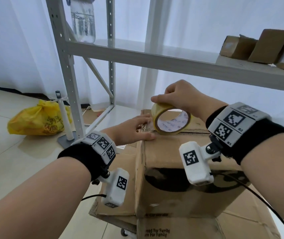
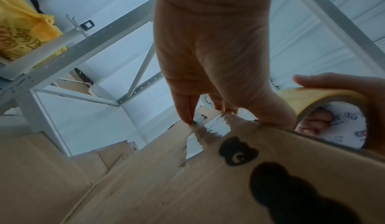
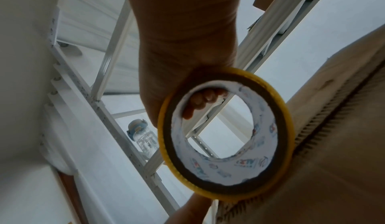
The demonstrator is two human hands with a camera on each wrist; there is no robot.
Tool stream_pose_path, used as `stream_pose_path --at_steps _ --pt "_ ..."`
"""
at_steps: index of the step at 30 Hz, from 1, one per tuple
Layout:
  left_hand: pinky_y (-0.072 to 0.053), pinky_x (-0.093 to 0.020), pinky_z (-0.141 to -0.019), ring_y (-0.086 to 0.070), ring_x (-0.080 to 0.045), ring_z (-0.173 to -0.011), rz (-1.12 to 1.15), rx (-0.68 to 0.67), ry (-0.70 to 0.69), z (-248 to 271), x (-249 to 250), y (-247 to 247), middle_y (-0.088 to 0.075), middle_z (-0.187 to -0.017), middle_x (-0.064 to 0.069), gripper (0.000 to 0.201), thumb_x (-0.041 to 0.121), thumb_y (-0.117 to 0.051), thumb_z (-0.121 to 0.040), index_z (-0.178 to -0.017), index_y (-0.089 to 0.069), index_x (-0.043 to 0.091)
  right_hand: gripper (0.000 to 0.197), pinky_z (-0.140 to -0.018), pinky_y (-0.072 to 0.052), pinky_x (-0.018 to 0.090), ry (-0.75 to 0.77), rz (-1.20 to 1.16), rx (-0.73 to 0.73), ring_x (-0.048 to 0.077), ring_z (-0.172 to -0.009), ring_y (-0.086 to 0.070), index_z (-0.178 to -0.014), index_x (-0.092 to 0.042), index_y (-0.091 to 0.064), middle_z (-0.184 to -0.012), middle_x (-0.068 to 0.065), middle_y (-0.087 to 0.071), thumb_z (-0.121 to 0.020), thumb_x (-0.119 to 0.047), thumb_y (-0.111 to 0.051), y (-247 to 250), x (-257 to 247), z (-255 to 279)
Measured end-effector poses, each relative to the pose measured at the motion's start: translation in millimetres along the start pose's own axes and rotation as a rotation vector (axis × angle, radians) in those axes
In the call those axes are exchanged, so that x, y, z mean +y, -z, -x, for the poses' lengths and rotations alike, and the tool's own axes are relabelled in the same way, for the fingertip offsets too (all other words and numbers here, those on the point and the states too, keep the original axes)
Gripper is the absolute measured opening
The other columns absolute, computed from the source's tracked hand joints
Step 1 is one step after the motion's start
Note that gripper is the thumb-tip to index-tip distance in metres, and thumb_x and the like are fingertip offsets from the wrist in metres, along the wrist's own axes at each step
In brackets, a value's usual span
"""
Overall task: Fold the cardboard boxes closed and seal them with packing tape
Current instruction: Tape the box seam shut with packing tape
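Centrally: cardboard box (image 1: 181,169), flaps folded shut, atop flattened cardboard (image 1: 117,200) on the floor (image 1: 17,161). Left hand (image 1: 132,129) released, fingers straight, pressing flat at the box's top left edge. Right hand (image 1: 182,97) grasping the tape roll (image 1: 170,120), upright on the flap seam, just beside the left fingertips. Behind: metal shelving (image 1: 137,56).

Shelf beam (image 1: 155,57) low over box (image 1: 181,152)

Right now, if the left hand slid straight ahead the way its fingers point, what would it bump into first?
Probably the tape roll. The left hand lies flat on the box, fingers pointing toward the roll held by the right hand; depth is hard to judge.
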State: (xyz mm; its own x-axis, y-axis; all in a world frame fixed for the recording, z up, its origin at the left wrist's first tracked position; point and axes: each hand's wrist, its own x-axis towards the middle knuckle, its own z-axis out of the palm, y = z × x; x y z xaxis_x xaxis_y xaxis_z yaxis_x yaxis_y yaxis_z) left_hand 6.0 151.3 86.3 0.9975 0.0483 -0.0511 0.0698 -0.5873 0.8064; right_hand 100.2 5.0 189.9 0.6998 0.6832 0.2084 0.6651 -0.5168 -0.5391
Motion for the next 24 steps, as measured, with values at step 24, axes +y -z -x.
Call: stream_pose_path --at_steps 24 --pt "-0.009 -0.024 -0.110 -0.022 -0.008 -0.141 -0.115 0.052 0.125 7.5 14.3 -2.0 -0.020 -0.155 0.013 0.061 0.054 -0.008 -0.098 -0.150 -0.025 0.027 0.034 -0.067 -0.047 0.032 -0.078 0.541 -0.191 0.017 -0.071 -0.058 -0.072 -0.012 -0.058 -0.073 0.002 -0.061 -0.075 -0.041 -0.075 11.7 20.2 -5.1"
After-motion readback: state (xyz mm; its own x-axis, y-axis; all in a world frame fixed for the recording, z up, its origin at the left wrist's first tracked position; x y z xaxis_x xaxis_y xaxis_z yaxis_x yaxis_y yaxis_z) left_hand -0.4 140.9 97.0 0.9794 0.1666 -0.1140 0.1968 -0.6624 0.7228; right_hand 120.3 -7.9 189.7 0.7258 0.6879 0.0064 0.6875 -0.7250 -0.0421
